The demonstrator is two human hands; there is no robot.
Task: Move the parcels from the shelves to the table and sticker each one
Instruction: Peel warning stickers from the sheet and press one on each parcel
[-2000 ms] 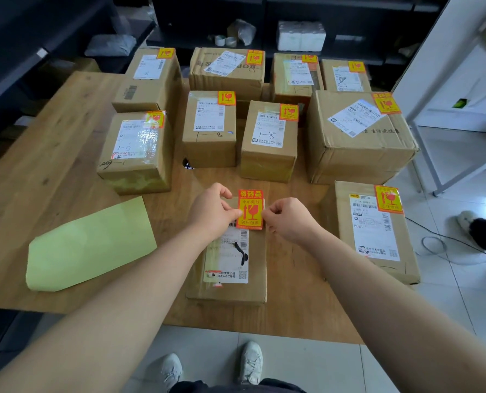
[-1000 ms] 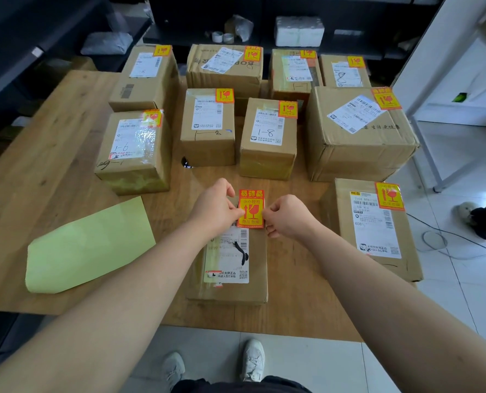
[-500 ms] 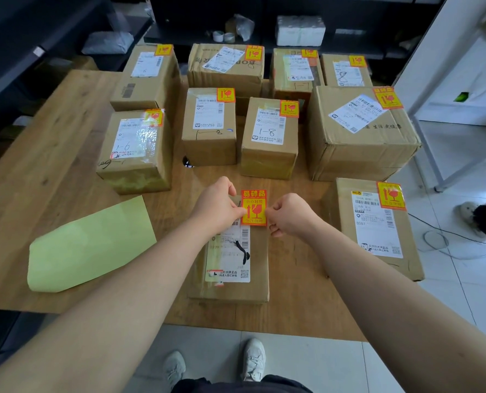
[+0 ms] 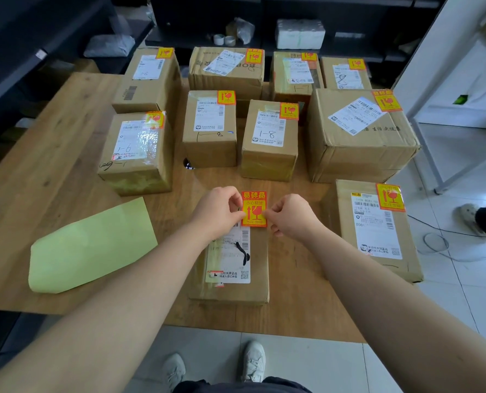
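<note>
Not much has changed: your left hand (image 4: 219, 212) and right hand (image 4: 291, 215) still pinch the red and yellow sticker (image 4: 254, 209) by its sides, over the far end of the brown box (image 4: 259, 268) near you on the surface (image 4: 51, 171). So this box is likely not done yet. The sticker looks flat and straight, just past the white label (image 4: 230, 259).

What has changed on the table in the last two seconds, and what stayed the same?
Nothing has visibly moved. The left hand and the right hand still pinch the red-and-yellow fragile sticker by its side edges, over the far end of the flat brown cardboard parcel; nothing was let go. The other stickered boxes and the pale green paper sheet on the wooden table stayed put.
</note>
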